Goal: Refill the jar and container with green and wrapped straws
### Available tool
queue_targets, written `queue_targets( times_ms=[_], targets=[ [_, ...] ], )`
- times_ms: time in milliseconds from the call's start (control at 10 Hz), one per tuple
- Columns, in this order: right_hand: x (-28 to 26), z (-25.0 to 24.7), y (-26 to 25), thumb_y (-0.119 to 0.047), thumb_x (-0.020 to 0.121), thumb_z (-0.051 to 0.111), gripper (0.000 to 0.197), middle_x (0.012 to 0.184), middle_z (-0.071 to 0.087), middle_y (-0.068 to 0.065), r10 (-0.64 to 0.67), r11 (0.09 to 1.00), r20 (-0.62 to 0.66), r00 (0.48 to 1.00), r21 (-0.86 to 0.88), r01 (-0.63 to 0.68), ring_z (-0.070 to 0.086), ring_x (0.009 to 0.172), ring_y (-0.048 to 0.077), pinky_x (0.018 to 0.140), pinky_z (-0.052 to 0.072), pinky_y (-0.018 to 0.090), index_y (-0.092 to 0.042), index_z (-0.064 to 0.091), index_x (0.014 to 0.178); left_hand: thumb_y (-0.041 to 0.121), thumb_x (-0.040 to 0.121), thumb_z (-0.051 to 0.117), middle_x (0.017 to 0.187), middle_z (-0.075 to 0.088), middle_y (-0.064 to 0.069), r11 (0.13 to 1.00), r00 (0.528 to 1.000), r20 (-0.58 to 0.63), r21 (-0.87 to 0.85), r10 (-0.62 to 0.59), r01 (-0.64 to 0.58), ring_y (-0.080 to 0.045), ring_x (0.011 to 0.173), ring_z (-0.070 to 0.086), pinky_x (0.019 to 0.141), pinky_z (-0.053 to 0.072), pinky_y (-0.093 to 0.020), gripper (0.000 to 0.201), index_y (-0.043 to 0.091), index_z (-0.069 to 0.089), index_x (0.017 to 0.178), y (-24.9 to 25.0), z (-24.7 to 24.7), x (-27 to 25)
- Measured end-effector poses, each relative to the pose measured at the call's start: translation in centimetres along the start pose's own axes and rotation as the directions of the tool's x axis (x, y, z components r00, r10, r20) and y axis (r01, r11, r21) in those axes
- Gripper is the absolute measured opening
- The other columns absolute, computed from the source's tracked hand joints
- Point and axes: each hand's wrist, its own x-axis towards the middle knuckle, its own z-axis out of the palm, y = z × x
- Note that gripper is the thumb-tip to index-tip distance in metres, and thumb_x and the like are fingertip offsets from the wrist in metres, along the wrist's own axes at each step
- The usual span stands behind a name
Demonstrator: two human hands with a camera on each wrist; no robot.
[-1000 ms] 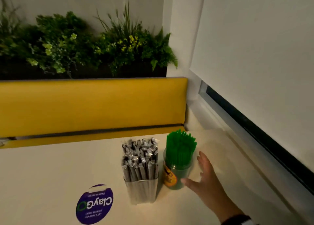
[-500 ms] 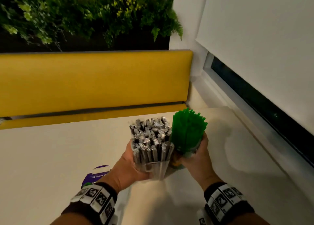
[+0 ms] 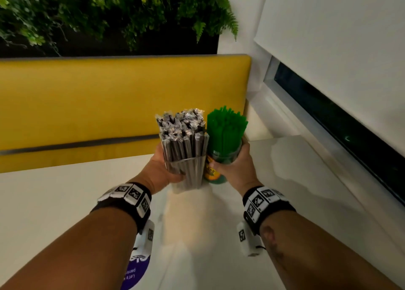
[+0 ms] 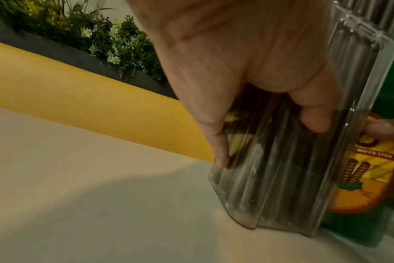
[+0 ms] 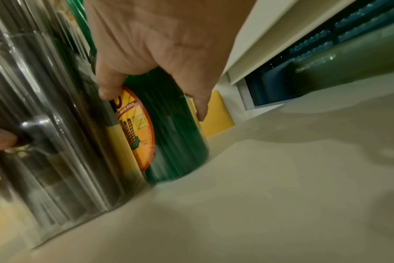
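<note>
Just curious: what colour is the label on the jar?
Orange and yellow with a red-orange rim, on the green jar; its label shows best in the right wrist view.

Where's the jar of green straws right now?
In the head view the jar sits centre-right, gripped by the right hand, right beside the clear container of wrapped straws held by the left hand.

Café: yellow booth bench (image 3: 122,101), straws (image 3: 225,129)

The container (image 3: 188,171) and the jar (image 3: 221,167) are standing side by side, touching, so nothing is passing between them. The yellow bench back (image 3: 122,101) is closing the far side. The window ledge (image 3: 328,158) is limiting the right. The surface (image 3: 54,202) is lying open on the left.
</note>
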Motion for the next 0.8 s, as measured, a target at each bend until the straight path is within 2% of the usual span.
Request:
queue_targets(
  times_ms=[100,200,300,500,600,700,800],
  targets=[
    [1.5,0.2,0.5,-0.021,0.054,0.094,0.102,0.121,0.057,-0.015,0.007,1.000,-0.002,1.000,0.006,-0.007,0.056,0.114,0.007,0.100,0.046,0.028,-0.039,0.031,0.132,0.017,0.044,0.089,0.121,0.064,-0.007,1.000,1.000,-0.009,-0.008,0.021,-0.021,-0.026,0.113,0.064,0.096,0.054,-0.050,0.107,0.020,0.037,0.138,0.0,0.4,1.4],
    [2.0,0.4,0.9,-0.023,0.054,0.094,0.102,0.119,0.057,-0.017,0.009,1.000,-0.020,1.000,0.000,-0.009,0.057,0.112,0.006,0.098,0.046,0.025,-0.036,0.032,0.134,0.002,0.052,0.088,0.121,0.063,-0.009,0.999,0.999,-0.020,0.008,0.043,-0.043,-0.027,0.114,0.063,0.096,0.055,-0.047,0.101,0.014,0.036,0.138,0.4,0.9,1.9],
    [2.0,0.4,1.1,-0.023,0.055,0.094,0.101,0.116,0.056,-0.020,-0.003,1.000,-0.035,0.999,-0.007,0.003,0.056,0.110,0.004,0.096,0.045,0.021,-0.037,0.032,0.133,-0.006,0.056,0.086,0.119,0.063,-0.010,0.998,0.998,-0.011,-0.010,0.056,-0.057,-0.028,0.113,0.063,0.093,0.055,-0.045,0.097,0.014,0.035,0.137,0.3,1.1,2.1],
    [1.6,0.1,0.5,-0.022,0.054,0.094,0.100,0.121,0.057,-0.013,-0.004,1.000,-0.028,1.000,0.012,0.005,0.056,0.113,0.007,0.099,0.046,0.025,-0.043,0.030,0.128,-0.005,0.056,0.086,0.121,0.061,-0.009,0.997,0.998,-0.023,-0.045,0.063,-0.064,-0.027,0.113,0.062,0.094,0.055,-0.045,0.100,0.019,0.032,0.137,0.3,1.5,1.8],
    [1.2,-0.1,0.4,-0.023,0.054,0.093,0.102,0.126,0.055,-0.010,0.016,1.000,-0.011,1.000,-0.007,-0.016,0.054,0.118,0.010,0.105,0.046,0.031,-0.042,0.028,0.130,-0.002,0.054,0.087,0.121,0.063,-0.007,0.998,1.000,-0.013,-0.055,0.021,-0.021,-0.027,0.115,0.063,0.095,0.054,-0.048,0.104,0.023,0.031,0.138,0.6,1.6,1.4],
    [1.3,-0.3,0.5,-0.038,0.049,0.092,0.121,0.141,0.045,-0.007,0.031,0.999,0.014,0.999,-0.009,-0.031,0.045,0.131,0.013,0.112,0.040,0.041,-0.036,0.017,0.145,0.018,0.037,0.093,0.134,0.055,-0.006,0.995,1.000,0.021,-0.099,0.011,-0.009,-0.028,0.123,0.057,0.096,0.053,-0.053,0.132,0.030,0.021,0.146,0.4,1.5,1.4],
    [0.4,-1.5,0.3,-0.041,0.058,0.090,0.127,0.157,0.025,-0.002,0.031,0.998,0.000,1.000,-0.061,-0.031,0.028,0.144,0.016,0.117,0.030,0.043,-0.030,0.006,0.153,0.035,0.037,0.101,0.159,0.028,-0.006,0.999,0.995,-0.087,0.000,-0.037,0.038,-0.027,0.143,0.034,0.110,0.040,-0.055,0.155,0.040,-0.002,0.153,-0.3,1.4,0.2]
  ],
)
